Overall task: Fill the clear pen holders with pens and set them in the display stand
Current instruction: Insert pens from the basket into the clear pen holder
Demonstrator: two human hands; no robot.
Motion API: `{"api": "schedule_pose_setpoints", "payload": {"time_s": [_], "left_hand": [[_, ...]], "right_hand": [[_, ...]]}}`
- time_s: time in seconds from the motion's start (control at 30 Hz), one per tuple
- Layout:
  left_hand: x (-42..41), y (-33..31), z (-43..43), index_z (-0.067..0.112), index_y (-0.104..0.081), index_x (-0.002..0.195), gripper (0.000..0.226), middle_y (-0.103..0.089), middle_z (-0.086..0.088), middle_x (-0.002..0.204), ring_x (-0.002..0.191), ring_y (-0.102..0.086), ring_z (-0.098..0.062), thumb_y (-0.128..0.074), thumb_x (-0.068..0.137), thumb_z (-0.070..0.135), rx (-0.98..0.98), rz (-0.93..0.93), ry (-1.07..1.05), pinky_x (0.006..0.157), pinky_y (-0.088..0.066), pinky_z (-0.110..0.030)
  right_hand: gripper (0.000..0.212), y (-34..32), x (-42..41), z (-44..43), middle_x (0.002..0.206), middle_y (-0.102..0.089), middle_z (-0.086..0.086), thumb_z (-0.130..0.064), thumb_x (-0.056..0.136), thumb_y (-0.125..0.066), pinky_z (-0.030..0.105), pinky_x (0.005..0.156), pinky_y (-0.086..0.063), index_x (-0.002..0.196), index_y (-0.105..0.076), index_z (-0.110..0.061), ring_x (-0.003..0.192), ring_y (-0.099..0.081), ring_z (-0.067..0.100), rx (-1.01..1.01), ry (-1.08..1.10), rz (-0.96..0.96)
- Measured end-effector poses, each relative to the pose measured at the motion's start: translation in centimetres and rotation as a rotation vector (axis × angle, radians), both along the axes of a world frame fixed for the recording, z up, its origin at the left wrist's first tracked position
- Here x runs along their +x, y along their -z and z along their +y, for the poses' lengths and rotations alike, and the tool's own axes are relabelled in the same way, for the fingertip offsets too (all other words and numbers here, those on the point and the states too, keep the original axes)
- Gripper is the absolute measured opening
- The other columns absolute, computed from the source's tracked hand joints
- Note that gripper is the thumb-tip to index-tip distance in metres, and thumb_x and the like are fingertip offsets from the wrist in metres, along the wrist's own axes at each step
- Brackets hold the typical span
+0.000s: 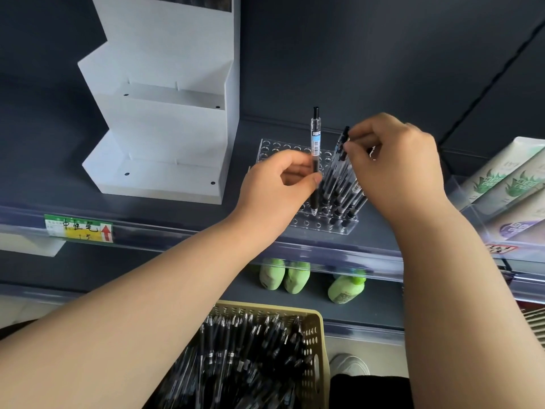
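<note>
Risk: left hand [274, 184] pinches upright pen [315, 143] over clear holder [318, 225]; tip may miss hole. Right hand [398, 163] pinches leaning pen [342, 143]; tug could topple row.

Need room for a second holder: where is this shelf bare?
Bare dark shelf between the white stepped display stand and the clear drilled pen holder; the stand's tiers lie empty. Crowded over the holder: black pens, left hand, right hand.
</note>
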State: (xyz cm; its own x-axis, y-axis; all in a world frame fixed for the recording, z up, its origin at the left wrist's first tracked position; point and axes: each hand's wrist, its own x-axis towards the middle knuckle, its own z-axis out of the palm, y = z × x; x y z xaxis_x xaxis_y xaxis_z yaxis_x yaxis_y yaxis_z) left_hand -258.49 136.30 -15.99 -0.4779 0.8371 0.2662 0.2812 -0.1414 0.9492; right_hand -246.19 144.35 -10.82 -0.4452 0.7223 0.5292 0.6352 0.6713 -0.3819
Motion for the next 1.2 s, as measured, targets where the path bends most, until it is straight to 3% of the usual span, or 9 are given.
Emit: {"api": "schedule_pose_setpoints", "payload": {"time_s": [0.13,0.3,0.5,0.67,0.8,1.1,1.2], "left_hand": [[0.2,0.0,0.4,0.037,-0.060,0.084,0.022,-0.066,0.019,0.080,0.078,-0.063,0.004,-0.072,0.080,0.019,-0.022,0.011,0.003,0.076,-0.052,-0.016],[0.9,0.0,1.1,0.032,-0.062,0.085,0.021,-0.065,0.020,0.078,0.074,-0.061,0.008,-0.073,0.079,0.016,-0.011,0.050,0.020,0.069,-0.046,-0.004],[1.6,1.1,1.9,0.012,-0.070,0.098,0.020,-0.064,0.011,0.079,0.068,-0.057,0.008,-0.073,0.079,0.011,-0.050,0.178,0.029,0.073,-0.046,-0.005],[1.6,2.1,1.9,0.018,-0.064,0.100,0.021,-0.062,0.013,0.083,0.078,-0.057,-0.002,-0.071,0.081,0.019,-0.153,0.363,0.004,0.071,-0.039,-0.006],[1.7,2.0,1.8,0.017,-0.063,0.096,0.015,-0.060,0.012,0.081,0.077,-0.054,-0.002,-0.069,0.083,0.021,-0.193,0.402,0.029,0.067,-0.034,0.001],[2.1,1.9,1.6,0.013,-0.062,0.098,0.015,-0.067,0.000,0.093,0.086,-0.060,-0.014,-0.065,0.086,0.022,-0.206,0.482,0.052,0.080,-0.046,-0.028],[2.3,2.1,1.5,0.013,-0.062,0.097,0.014,-0.066,0.001,0.090,0.085,-0.060,-0.014,-0.065,0.086,0.022,-0.210,0.476,0.050,0.079,-0.047,-0.027]], "right_hand": [[0.008,-0.1,0.0,0.0,0.078,-0.069,-0.002,-0.023,0.084,-0.061,0.045,0.081,-0.045,0.088,-0.066,-0.019,0.085,-0.055,0.028,0.059,0.031,-0.023],[0.012,-0.3,0.1,-0.1,0.079,-0.069,-0.001,-0.027,0.083,-0.061,0.046,0.082,-0.045,0.089,-0.067,-0.019,0.087,-0.056,0.027,0.074,0.031,-0.044],[0.013,-0.4,0.5,-0.3,0.076,-0.066,-0.004,-0.022,0.085,-0.055,0.047,0.082,-0.045,0.089,-0.067,-0.017,0.085,-0.057,0.029,0.055,0.006,-0.015],[0.013,-0.5,0.9,-0.1,0.076,-0.065,-0.002,-0.019,0.087,-0.054,0.047,0.082,-0.045,0.090,-0.067,-0.017,0.086,-0.057,0.030,0.054,0.006,0.016],[0.013,-0.5,0.8,-0.2,0.078,-0.066,-0.002,-0.018,0.086,-0.054,0.047,0.082,-0.045,0.091,-0.067,-0.017,0.086,-0.057,0.030,0.059,0.000,0.020],[0.013,-0.3,1.1,-0.7,0.076,-0.065,-0.002,-0.017,0.085,-0.055,0.048,0.079,-0.046,0.090,-0.067,-0.014,0.083,-0.056,0.030,0.091,-0.015,0.024],[0.014,-0.2,1.4,-0.9,0.075,-0.062,-0.004,-0.016,0.085,-0.055,0.049,0.078,-0.046,0.090,-0.067,-0.014,0.082,-0.056,0.030,0.098,-0.012,0.029]]}}
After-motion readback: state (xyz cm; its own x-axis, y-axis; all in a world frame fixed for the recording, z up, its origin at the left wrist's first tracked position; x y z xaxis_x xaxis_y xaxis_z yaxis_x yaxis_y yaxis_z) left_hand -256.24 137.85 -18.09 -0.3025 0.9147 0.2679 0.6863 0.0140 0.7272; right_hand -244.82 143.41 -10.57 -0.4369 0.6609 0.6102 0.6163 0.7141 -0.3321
